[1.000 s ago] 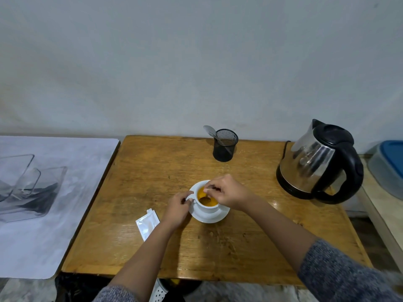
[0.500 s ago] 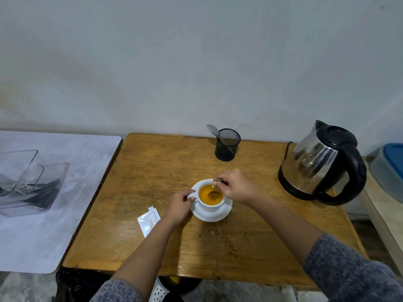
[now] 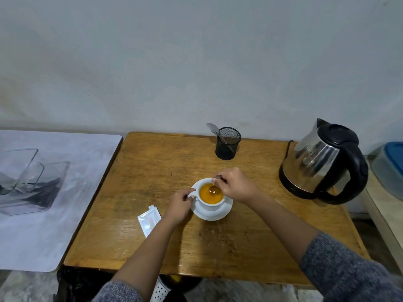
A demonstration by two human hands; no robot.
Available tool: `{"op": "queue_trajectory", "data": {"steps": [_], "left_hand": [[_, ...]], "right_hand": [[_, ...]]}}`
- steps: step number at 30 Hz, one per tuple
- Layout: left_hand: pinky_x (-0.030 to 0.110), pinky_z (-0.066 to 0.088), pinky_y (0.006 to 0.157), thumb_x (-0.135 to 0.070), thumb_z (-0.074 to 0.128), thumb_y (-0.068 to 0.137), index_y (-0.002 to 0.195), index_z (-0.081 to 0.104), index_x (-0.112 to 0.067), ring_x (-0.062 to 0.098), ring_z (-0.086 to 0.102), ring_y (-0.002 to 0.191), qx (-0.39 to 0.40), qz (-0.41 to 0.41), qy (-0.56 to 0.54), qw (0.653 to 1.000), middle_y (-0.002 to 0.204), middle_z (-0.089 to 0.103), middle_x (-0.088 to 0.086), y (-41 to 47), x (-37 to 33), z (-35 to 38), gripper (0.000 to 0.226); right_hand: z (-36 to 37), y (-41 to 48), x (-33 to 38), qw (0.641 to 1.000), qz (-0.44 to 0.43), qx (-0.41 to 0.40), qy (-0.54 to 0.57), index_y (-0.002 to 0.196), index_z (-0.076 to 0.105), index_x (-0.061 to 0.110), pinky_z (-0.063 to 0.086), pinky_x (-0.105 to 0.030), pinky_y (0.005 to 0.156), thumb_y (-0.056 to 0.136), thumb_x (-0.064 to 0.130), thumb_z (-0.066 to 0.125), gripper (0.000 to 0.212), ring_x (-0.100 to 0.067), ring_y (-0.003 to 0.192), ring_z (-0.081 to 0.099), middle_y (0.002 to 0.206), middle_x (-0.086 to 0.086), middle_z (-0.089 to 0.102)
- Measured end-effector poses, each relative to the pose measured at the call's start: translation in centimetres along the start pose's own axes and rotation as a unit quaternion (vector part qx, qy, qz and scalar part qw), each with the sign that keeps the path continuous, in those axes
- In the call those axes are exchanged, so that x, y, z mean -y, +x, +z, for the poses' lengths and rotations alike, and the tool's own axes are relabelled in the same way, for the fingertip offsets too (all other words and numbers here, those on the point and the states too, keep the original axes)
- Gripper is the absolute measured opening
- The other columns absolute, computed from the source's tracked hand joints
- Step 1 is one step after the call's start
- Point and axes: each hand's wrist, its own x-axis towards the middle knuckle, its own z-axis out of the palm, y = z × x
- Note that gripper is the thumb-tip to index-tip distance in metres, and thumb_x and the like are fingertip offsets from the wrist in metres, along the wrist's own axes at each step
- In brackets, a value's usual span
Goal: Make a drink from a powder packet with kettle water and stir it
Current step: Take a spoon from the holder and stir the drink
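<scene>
Packet (image 3: 149,219): lies flat, torn, near-left on the table (image 3: 239,247).
Left hand (image 3: 179,205): fingers pinch the cup's handle.
Cup (image 3: 211,197): on its saucer (image 3: 212,212), mid-table, full of orange drink.
Right hand (image 3: 236,185): fingers grip a spoon (image 3: 213,189) dipped in the cup.
Kettle (image 3: 322,162): far right, upright.

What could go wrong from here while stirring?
1. The cup looks nearly full of orange drink; a hard stir with the spoon in the right hand could slop it onto the saucer.
2. The left hand holds only the cup's handle, so the cup may slide on the saucer.
</scene>
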Motion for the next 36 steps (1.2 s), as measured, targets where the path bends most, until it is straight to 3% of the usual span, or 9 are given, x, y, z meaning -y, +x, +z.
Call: {"op": "queue_trajectory", "data": {"steps": [5,9,19,27,32,36], "left_hand": [[0.026,0.038,0.085,-0.007,0.052,0.089,0.114,0.063,-0.01,0.015,0.051,0.103,-0.004,0.005,0.0,1.0,0.122,0.06,0.011,0.1,0.2,0.1,0.027],[0.026,0.039,0.085,-0.006,0.052,0.089,0.114,0.063,-0.009,0.017,0.053,0.103,-0.003,0.003,-0.007,1.0,0.121,0.06,0.012,0.1,0.3,0.1,0.027],[0.027,0.038,0.085,-0.008,0.052,0.089,0.114,0.062,-0.01,0.015,0.05,0.102,-0.001,0.008,-0.007,1.0,0.123,0.059,0.01,0.0,0.4,0.1,0.027],[0.026,0.037,0.084,-0.008,0.052,0.09,0.114,0.063,-0.011,0.015,0.05,0.102,-0.004,0.008,-0.013,1.0,0.122,0.059,0.011,0.0,0.3,0.1,0.026],[0.029,0.039,0.087,-0.009,0.052,0.09,0.115,0.062,-0.01,0.016,0.05,0.104,-0.006,-0.001,-0.021,1.0,0.125,0.058,0.011,0.0,0.5,0.2,0.027],[0.029,0.04,0.087,-0.009,0.052,0.09,0.116,0.062,-0.009,0.017,0.05,0.104,-0.003,-0.003,-0.021,1.0,0.125,0.058,0.012,0.0,0.5,0.1,0.028]], "right_hand": [[0.2,-1.1,0.1,1.0,-0.016,0.021,0.016,0.085,0.069,-0.002,0.051,-0.044,0.065,0.092,0.018,0.053,0.027,-0.029,0.069,0.061,0.077,-0.018,0.069],[1.3,-1.0,0.9,0.999,-0.033,0.015,0.013,0.076,0.063,-0.008,0.045,-0.043,0.062,0.093,0.016,0.051,0.032,-0.033,0.066,0.058,0.073,-0.022,0.064],[0.3,-1.2,0.1,0.998,0.032,-0.027,0.048,0.095,0.07,0.002,0.054,-0.042,0.075,0.094,0.018,0.051,0.025,-0.024,0.082,0.063,0.089,-0.014,0.07],[-1.5,-2.5,-0.6,0.99,0.009,-0.072,0.122,0.096,0.072,0.009,0.048,-0.012,0.066,0.089,0.017,0.06,0.016,-0.012,0.083,0.065,0.091,-0.001,0.07],[-2.4,-3.0,-0.7,0.991,-0.063,-0.059,0.106,0.091,0.073,0.01,0.056,-0.028,0.072,0.086,0.012,0.061,0.013,-0.011,0.083,0.065,0.09,-0.002,0.071],[-3.0,-3.3,-0.6,0.983,-0.106,-0.08,0.129,0.09,0.073,0.01,0.056,-0.026,0.075,0.085,0.011,0.061,0.012,-0.011,0.083,0.066,0.089,-0.003,0.072]]}}
